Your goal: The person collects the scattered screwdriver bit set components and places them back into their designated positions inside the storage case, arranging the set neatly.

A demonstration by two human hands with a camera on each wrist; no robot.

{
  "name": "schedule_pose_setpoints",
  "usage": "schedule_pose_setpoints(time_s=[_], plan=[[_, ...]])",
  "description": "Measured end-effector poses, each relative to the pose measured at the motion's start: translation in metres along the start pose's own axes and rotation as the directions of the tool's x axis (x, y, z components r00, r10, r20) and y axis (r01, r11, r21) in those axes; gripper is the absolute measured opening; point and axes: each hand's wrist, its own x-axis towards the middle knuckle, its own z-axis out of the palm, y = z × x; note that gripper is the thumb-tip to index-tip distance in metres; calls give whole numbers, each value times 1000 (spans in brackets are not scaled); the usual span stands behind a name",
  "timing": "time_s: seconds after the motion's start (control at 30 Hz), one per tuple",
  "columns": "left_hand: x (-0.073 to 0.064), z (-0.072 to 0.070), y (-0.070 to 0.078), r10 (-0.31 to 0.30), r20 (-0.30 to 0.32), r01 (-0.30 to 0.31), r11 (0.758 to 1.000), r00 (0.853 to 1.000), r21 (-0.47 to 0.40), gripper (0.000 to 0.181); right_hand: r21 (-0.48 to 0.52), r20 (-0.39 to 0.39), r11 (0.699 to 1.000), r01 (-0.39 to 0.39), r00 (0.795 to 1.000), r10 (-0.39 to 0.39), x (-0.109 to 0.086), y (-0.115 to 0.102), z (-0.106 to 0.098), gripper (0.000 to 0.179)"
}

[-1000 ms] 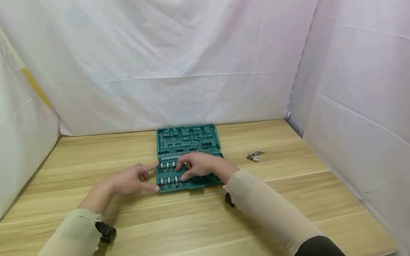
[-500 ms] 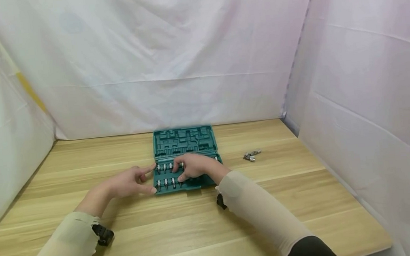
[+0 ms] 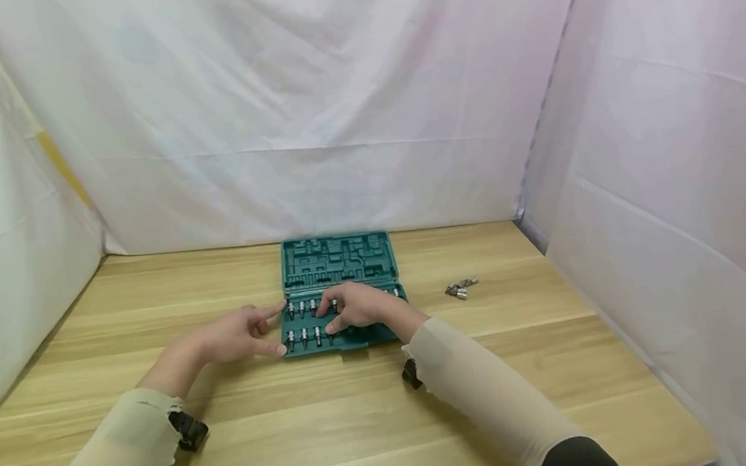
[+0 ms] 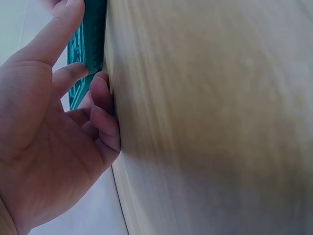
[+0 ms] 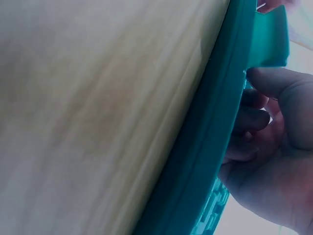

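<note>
A green plastic socket case (image 3: 293,271) lies open on the table, its moulded lid folded back. Two rows of silver bit sockets (image 3: 305,335) with dark tips sit in its near half. My left hand (image 3: 232,338) is at the case's left side, forefinger and thumb stretched to its edge, the other fingers bent in. My right hand (image 3: 365,306) lies over the near half and hides some sockets. Its thumb tip overlaps a front-row socket, with the bent forefinger a little apart. The right wrist view shows that thumb (image 5: 276,81) beside the case's latch (image 5: 271,39).
A small pile of loose silver sockets (image 3: 461,290) lies on the wooden table (image 3: 284,433) to the right of the case. White sheets (image 3: 308,105) hang behind the table and along both sides.
The view shifts slightly as the head moves. Both hands keep nearly the same places on the case, and the loose sockets stay where they were.
</note>
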Motion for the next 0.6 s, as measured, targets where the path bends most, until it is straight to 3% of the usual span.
schedule_pose_setpoints(time_s=[0.2, 0.37, 0.47, 0.6], plan=[[-2, -2, 1, -5, -12, 5, 1000, 1000, 13, 102, 5, -30, 1000, 13, 999, -13, -5, 1, -1, 29], [-2, -1, 0, -8, -12, 8, 1000, 1000, 24, 102, 25, -87, 993, 113, 990, -111, -17, 10, -9, 38], [-2, 0, 1, -3, -15, 4, 1000, 1000, 25, 102, 49, -149, 986, 157, 978, -149, -29, 25, -22, 41], [-2, 1, 1, -4, -17, 5, 1000, 1000, 27, 102, 88, -222, 989, 118, 970, -97, -49, 59, -45, 42]])
